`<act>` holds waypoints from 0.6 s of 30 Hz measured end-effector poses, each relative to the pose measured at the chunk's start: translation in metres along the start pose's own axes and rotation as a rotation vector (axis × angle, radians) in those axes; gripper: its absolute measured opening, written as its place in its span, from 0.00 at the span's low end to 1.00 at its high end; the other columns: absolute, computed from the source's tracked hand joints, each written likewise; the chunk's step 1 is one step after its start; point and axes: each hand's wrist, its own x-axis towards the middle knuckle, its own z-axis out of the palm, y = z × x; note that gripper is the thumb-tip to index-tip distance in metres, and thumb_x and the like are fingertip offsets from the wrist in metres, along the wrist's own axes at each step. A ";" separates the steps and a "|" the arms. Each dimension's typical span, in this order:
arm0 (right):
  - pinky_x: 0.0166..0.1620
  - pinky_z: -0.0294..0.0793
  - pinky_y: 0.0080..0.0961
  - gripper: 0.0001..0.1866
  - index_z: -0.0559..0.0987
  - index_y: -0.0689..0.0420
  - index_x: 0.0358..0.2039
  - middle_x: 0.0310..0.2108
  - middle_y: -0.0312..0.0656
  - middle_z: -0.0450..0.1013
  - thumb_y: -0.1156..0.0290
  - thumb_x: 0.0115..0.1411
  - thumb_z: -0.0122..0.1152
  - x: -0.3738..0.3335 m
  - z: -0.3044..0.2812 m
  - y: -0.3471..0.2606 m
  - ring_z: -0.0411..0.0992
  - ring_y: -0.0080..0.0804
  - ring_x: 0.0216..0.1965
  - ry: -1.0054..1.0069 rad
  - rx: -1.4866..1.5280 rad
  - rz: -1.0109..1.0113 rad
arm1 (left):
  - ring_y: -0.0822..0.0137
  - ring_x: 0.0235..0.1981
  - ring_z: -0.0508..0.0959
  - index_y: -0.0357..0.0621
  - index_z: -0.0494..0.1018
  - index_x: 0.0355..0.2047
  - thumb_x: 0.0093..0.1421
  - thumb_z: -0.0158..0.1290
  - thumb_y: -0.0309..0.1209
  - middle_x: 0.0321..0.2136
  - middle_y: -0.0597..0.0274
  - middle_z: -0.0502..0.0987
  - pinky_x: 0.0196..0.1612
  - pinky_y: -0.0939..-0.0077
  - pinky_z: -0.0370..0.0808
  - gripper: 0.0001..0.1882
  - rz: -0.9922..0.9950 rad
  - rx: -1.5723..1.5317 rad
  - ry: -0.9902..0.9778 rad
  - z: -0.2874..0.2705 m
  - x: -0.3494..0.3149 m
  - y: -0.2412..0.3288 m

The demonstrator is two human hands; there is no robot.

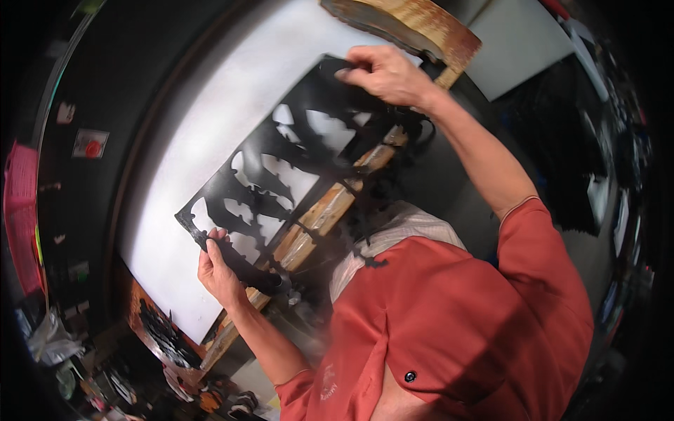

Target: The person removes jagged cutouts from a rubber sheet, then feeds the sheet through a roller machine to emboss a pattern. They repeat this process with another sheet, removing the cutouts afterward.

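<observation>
A black flexible sheet with several cut-out holes is stretched between my hands, above a white board. At its lower left corner, my left hand pinches the edge between thumb and fingers. The far right corner is gripped by my right hand, its fingers curled over the edge. White board surface shows through the holes. Ragged strips of the sheet hang over the near edge toward my body, and some blur with motion. Whether it is leather, rubber or plastic I cannot tell.
A wooden beam, partly wrapped in clear film, runs along the board's near edge. A worn wooden block lies at the far right end. Dark pieces are piled by the board's lower left. A pink container stands far left.
</observation>
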 end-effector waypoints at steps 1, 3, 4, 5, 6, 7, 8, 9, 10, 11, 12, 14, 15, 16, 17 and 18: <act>0.35 0.71 0.26 0.10 0.83 0.59 0.38 0.25 0.35 0.76 0.65 0.66 0.67 -0.020 -0.019 0.000 0.71 0.22 0.29 0.093 -0.071 -0.022 | 0.70 0.43 0.82 0.31 0.80 0.55 0.77 0.53 0.36 0.42 0.56 0.86 0.52 0.74 0.77 0.19 0.041 0.012 -0.027 0.009 -0.003 0.004; 0.40 0.74 0.22 0.08 0.84 0.59 0.44 0.30 0.33 0.79 0.70 0.68 0.66 -0.061 -0.056 -0.002 0.73 0.20 0.33 0.239 -0.030 0.032 | 0.70 0.43 0.82 0.31 0.81 0.53 0.77 0.53 0.36 0.41 0.56 0.87 0.52 0.73 0.77 0.18 0.051 0.098 -0.091 0.029 -0.008 0.015; 0.41 0.75 0.21 0.08 0.84 0.59 0.45 0.31 0.32 0.80 0.72 0.68 0.65 -0.084 -0.072 -0.005 0.74 0.19 0.34 0.307 -0.031 0.067 | 0.70 0.43 0.82 0.31 0.82 0.52 0.77 0.54 0.36 0.40 0.57 0.87 0.52 0.73 0.77 0.18 0.078 0.140 -0.129 0.039 -0.011 0.022; 0.38 0.70 0.19 0.09 0.83 0.61 0.44 0.30 0.29 0.74 0.69 0.68 0.68 -0.106 -0.086 -0.008 0.69 0.17 0.32 0.340 -0.090 0.061 | 0.71 0.41 0.82 0.32 0.83 0.51 0.76 0.54 0.35 0.39 0.57 0.87 0.50 0.74 0.78 0.17 0.078 0.122 -0.154 0.050 -0.014 0.031; 0.35 0.66 0.18 0.12 0.83 0.62 0.43 0.28 0.26 0.68 0.67 0.68 0.71 -0.129 -0.095 -0.011 0.64 0.16 0.30 0.378 -0.145 0.064 | 0.71 0.40 0.82 0.32 0.83 0.51 0.76 0.54 0.34 0.39 0.56 0.87 0.48 0.75 0.78 0.16 0.110 0.103 -0.210 0.061 -0.016 0.041; 0.35 0.65 0.17 0.14 0.83 0.62 0.43 0.28 0.25 0.67 0.63 0.69 0.71 -0.154 -0.100 -0.013 0.63 0.15 0.30 0.420 -0.083 0.083 | 0.71 0.39 0.82 0.32 0.83 0.51 0.77 0.54 0.34 0.38 0.56 0.87 0.47 0.75 0.79 0.16 0.138 0.083 -0.272 0.072 -0.018 0.052; 0.35 0.66 0.17 0.14 0.84 0.62 0.43 0.27 0.25 0.69 0.62 0.70 0.70 -0.178 -0.101 -0.014 0.64 0.13 0.30 0.532 -0.234 0.070 | 0.72 0.38 0.83 0.32 0.83 0.51 0.77 0.54 0.33 0.38 0.56 0.87 0.45 0.76 0.79 0.16 0.179 0.072 -0.337 0.082 -0.020 0.064; 0.37 0.70 0.17 0.16 0.84 0.61 0.46 0.29 0.26 0.73 0.61 0.70 0.70 -0.202 -0.102 -0.015 0.68 0.15 0.31 0.624 -0.267 0.224 | 0.73 0.35 0.82 0.33 0.83 0.51 0.77 0.53 0.32 0.38 0.56 0.87 0.40 0.78 0.79 0.15 0.235 0.073 -0.378 0.092 -0.023 0.075; 0.38 0.73 0.18 0.18 0.85 0.61 0.48 0.31 0.28 0.78 0.59 0.69 0.71 -0.224 -0.103 -0.017 0.72 0.16 0.32 0.698 -0.284 0.263 | 0.73 0.34 0.82 0.32 0.82 0.51 0.77 0.53 0.33 0.38 0.57 0.87 0.39 0.78 0.79 0.16 0.315 0.062 -0.415 0.101 -0.025 0.083; 0.36 0.74 0.21 0.18 0.84 0.60 0.52 0.30 0.31 0.79 0.60 0.71 0.68 -0.236 -0.096 -0.012 0.72 0.17 0.29 0.809 -0.013 0.400 | 0.73 0.34 0.82 0.32 0.82 0.51 0.77 0.53 0.34 0.38 0.57 0.87 0.39 0.78 0.79 0.16 0.291 0.099 -0.432 0.112 -0.024 0.090; 0.36 0.75 0.25 0.18 0.81 0.55 0.60 0.28 0.35 0.79 0.65 0.73 0.64 -0.242 -0.089 -0.005 0.72 0.26 0.25 0.857 -0.254 0.239 | 0.73 0.34 0.82 0.33 0.82 0.51 0.77 0.54 0.34 0.37 0.58 0.87 0.39 0.78 0.79 0.16 0.347 0.132 -0.474 0.121 -0.025 0.094; 0.38 0.77 0.28 0.25 0.76 0.48 0.66 0.25 0.40 0.76 0.76 0.70 0.59 -0.283 -0.093 -0.012 0.72 0.35 0.25 0.628 -0.691 0.505 | 0.72 0.35 0.82 0.33 0.83 0.51 0.76 0.54 0.35 0.36 0.59 0.86 0.41 0.77 0.79 0.16 0.235 0.064 -0.562 0.143 -0.023 0.096; 0.41 0.79 0.33 0.35 0.72 0.44 0.70 0.30 0.42 0.76 0.84 0.63 0.56 -0.300 -0.090 -0.016 0.72 0.40 0.28 0.673 -0.606 0.558 | 0.71 0.35 0.82 0.33 0.83 0.50 0.77 0.54 0.34 0.35 0.59 0.85 0.42 0.75 0.79 0.16 0.294 0.014 -0.618 0.148 -0.028 0.095; 0.42 0.79 0.34 0.36 0.72 0.43 0.70 0.33 0.42 0.76 0.85 0.61 0.55 -0.318 -0.092 -0.022 0.73 0.40 0.29 0.669 -0.670 0.496 | 0.70 0.35 0.82 0.32 0.83 0.50 0.77 0.53 0.34 0.35 0.58 0.85 0.42 0.75 0.79 0.16 0.278 -0.019 -0.662 0.156 -0.031 0.094; 0.42 0.80 0.35 0.37 0.72 0.43 0.69 0.35 0.42 0.77 0.86 0.60 0.55 -0.344 -0.091 -0.030 0.74 0.40 0.30 0.666 -0.712 0.503 | 0.70 0.35 0.82 0.32 0.82 0.49 0.77 0.53 0.33 0.36 0.57 0.85 0.42 0.74 0.79 0.16 0.295 -0.061 -0.702 0.162 -0.038 0.093; 0.43 0.80 0.36 0.39 0.72 0.43 0.69 0.38 0.43 0.78 0.87 0.58 0.54 -0.367 -0.088 -0.038 0.74 0.40 0.31 0.661 -0.741 0.507 | 0.69 0.35 0.82 0.31 0.82 0.49 0.77 0.53 0.33 0.36 0.57 0.85 0.42 0.73 0.80 0.16 0.281 -0.077 -0.738 0.166 -0.046 0.093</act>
